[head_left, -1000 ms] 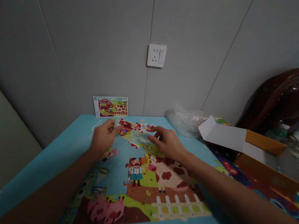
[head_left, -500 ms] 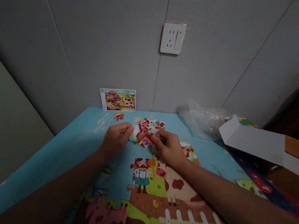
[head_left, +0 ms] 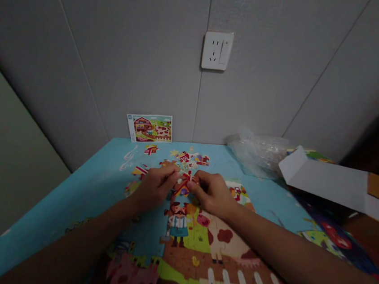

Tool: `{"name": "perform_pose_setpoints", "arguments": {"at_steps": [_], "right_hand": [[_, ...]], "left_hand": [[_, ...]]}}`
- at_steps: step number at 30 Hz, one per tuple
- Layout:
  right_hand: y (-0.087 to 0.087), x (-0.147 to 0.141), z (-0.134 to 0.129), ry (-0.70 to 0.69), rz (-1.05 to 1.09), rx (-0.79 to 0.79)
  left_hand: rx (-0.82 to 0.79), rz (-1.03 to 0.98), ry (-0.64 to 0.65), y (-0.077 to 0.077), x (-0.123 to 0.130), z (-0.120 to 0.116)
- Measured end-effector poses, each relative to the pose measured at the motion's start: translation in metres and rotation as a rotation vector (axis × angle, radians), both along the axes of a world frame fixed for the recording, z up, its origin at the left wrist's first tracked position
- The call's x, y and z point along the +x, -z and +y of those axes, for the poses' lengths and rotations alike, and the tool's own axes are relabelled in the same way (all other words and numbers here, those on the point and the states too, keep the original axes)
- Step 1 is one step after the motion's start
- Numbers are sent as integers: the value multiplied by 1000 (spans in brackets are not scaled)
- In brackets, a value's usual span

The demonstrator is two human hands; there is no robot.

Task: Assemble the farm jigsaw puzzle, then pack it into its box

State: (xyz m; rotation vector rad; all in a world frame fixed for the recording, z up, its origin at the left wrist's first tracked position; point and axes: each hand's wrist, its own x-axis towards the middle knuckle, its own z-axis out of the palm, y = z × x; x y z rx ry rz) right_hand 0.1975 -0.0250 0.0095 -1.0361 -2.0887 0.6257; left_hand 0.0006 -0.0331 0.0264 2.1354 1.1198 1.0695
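Note:
My left hand (head_left: 159, 186) pinches the left side of a red and purple puzzle piece (head_left: 182, 187). On that piece's right side, the fingers of my right hand (head_left: 209, 190) are closed as well. Just below the hands lies the joined part of the puzzle (head_left: 225, 236), showing a farmer, a spotted cow and a white fence. Loose pieces (head_left: 188, 157) are scattered beyond my hands, and a few more (head_left: 140, 171) lie left of them. The exact outline of the held piece is partly hidden by my fingers.
A picture card (head_left: 152, 129) leans on the wall at the back left. Clear plastic wrapping (head_left: 259, 151) rests at the back right, beside an open box (head_left: 334, 180). A white socket (head_left: 217, 51) is on the wall above the blue tabletop (head_left: 94, 172).
My left hand has moved right and closer to my right hand. The held piece is slightly lower, and loose pieces on the left have come into view.

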Motion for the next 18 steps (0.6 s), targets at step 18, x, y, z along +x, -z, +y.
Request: {"name": "perform_pose_setpoints", "arguments": {"at_steps": [18], "right_hand": [[-6,1,4,423,-33,245]], "left_hand": [[-79,782,-769,-12,-51,17]]}}
